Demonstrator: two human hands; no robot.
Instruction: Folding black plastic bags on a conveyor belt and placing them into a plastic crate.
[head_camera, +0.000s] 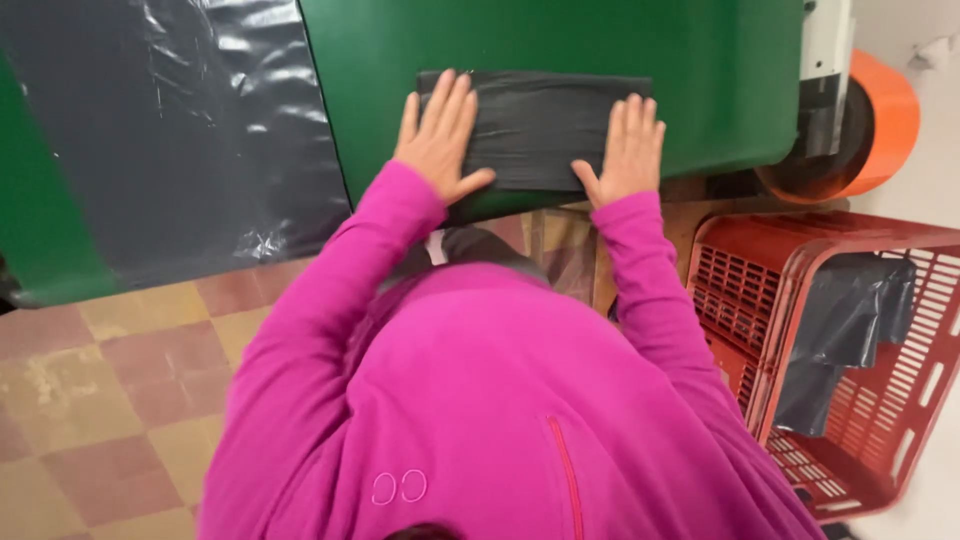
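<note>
Black plastic sheeting, folded into a flat rectangular pad (535, 125), is pressed onto the green tabletop (700, 70) near its front edge. The left hand (440, 140) is laid palm-down on the pad's left end, fingers spread and pointing away from the body, with the thumb angled out across the lower part of the pad. The right hand (628, 150) is laid flat on the right end in the same way, fingers together and thumb turned inward. Neither grip is closed: both hands are held open and flat, so nothing is clasped, and the pad is only pinned under the palms. Bright magenta sleeves (330, 330) are seen running up to both wrists.

To the left, a large sheet of glossy dark grey plastic film (180, 130) is spread over another green surface, well apart from the pad. At the right edge of the tabletop an orange roll (885, 115) is mounted beside a white bracket. Below it, a red slotted plastic crate (900, 400) is stood on the floor, with a dark grey plastic bag (850, 320) draped inside. Worn checkered floor tiles (100, 390) are visible at lower left.
</note>
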